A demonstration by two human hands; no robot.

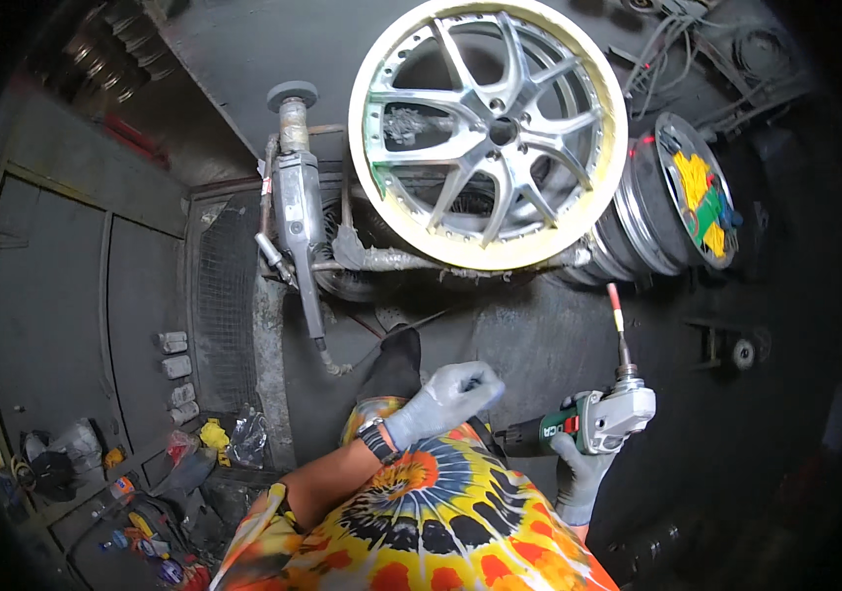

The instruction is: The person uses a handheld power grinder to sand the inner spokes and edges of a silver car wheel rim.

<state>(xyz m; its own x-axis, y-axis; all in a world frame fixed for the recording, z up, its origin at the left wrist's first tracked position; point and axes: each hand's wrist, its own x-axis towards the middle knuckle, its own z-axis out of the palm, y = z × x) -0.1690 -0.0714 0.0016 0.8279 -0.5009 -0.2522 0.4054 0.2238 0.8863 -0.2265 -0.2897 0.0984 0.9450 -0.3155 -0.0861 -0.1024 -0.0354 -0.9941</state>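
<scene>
While the right hand (578,473), in a pale grey work glove, grasps a corded-style angle power tool (620,414) by its body, the left hand (448,402), similarly gloved, is curled into a loose fist in front of the tie-dyed shirt (421,502); whether it encloses anything small cannot be told. The tool lies at the right of the lap, its spindle pointing upward and ending in a slender red-and-white tip (616,307), which stands apart from the wheels. Above the hands, a silver multi-spoke alloy wheel (521,123) with a pale yellow outer rim rests against a wrapped metal stand (391,259). To its left stands a long grey straight grinder (300,202) topped by a round disc (292,96). At right, wheel barrels (628,222) lie side by side; the outermost serves as a shallow holder for yellow cloth-like items (695,187) and a green one (708,219). At lower left, a clear plastic bag (249,438) lies crumpled, its contents indistinct, beside a yellow crumpled item (213,439); small bottles (135,540) crowd below, their fill unreadable. Pale blocks (176,367) line the adjacent cabinet (135,286).
</scene>
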